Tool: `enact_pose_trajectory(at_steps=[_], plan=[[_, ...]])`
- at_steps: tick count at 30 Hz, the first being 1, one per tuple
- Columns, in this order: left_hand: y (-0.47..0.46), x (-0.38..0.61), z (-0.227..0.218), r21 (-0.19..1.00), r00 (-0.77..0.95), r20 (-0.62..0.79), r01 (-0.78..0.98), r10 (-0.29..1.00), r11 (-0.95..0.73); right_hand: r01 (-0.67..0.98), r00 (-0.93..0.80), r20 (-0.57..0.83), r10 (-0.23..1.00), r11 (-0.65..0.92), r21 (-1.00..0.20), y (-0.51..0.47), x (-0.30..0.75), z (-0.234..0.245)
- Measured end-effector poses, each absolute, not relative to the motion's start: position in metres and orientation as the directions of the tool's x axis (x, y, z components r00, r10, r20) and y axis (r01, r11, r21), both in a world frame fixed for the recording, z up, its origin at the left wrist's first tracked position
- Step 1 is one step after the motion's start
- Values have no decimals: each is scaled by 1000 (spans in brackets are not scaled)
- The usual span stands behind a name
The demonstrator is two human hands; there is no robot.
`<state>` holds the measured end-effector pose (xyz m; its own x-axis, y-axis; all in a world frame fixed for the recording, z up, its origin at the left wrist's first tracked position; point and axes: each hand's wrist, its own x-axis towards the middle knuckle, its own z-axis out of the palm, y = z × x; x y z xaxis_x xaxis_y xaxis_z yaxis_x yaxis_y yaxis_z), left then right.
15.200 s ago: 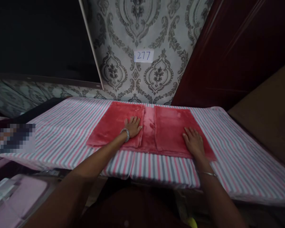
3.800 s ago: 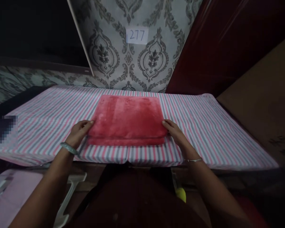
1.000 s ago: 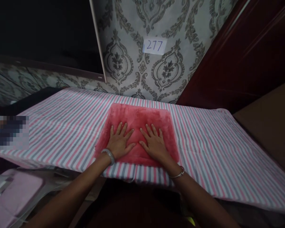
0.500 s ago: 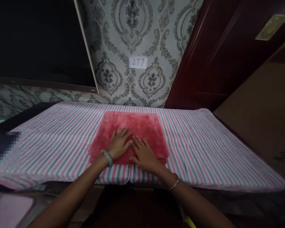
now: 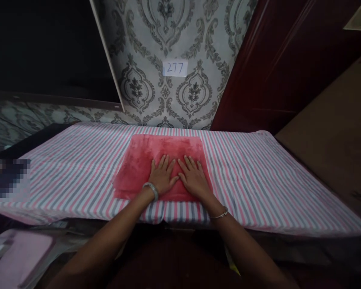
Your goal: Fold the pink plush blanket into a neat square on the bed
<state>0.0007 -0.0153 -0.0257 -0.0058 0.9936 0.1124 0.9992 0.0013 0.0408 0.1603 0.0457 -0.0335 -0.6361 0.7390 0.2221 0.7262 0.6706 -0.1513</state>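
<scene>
A folded red plush cloth (image 5: 135, 160) lies flat on the striped tablecloth (image 5: 249, 180), its layers showing along the near edge. Palm down on its middle rests my left hand (image 5: 162, 175), fingers spread, with a wide bracelet (image 5: 152, 190) at the wrist. My right hand (image 5: 195, 179) lies flat on the cloth's right half, fingers apart, and a thin bangle (image 5: 221, 214) circles that wrist. The two thumbs almost meet. Neither hand grips anything.
A dark television screen (image 5: 45, 52) is at the back left. A paper marked 277 (image 5: 175, 68) is on the patterned wall. To the right are a dark red door (image 5: 270, 68) and a brown cardboard-like panel (image 5: 333, 120). A pink object (image 5: 24, 257) sits below, at left.
Both hands have slid to the right across the red cloth, and my right hand has also moved farther forward. The whole view has tilted down slightly.
</scene>
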Motion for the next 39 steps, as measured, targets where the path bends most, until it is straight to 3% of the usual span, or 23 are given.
enact_pose_trajectory(at_steps=[10, 21, 26, 30, 34, 39], plan=[[-36, -2, -33, 49, -36, 175, 998, 984, 28, 728, -631, 256, 732, 673, -129, 46, 163, -46], [-106, -41, -40, 14, -180, 269, 983, 946, 183, 734, -617, 252, 745, 661, -157, 41, 162, -43], [-96, -66, -9, 66, -202, 245, 979, 948, 192, 707, -631, 222, 743, 669, -231, 56, 162, -29], [-39, -86, 36, 86, -222, 268, 975, 938, 206, 685, -573, 349, 742, 667, -293, 93, 145, 7], [23, -99, 53, 109, -326, 180, 944, 928, 311, 795, -422, 366, 829, 533, -290, 123, 115, 24], [44, -104, 17, 177, -521, -3, 840, 853, 513, 875, -363, 257, 896, 423, -237, 127, 99, -13]])
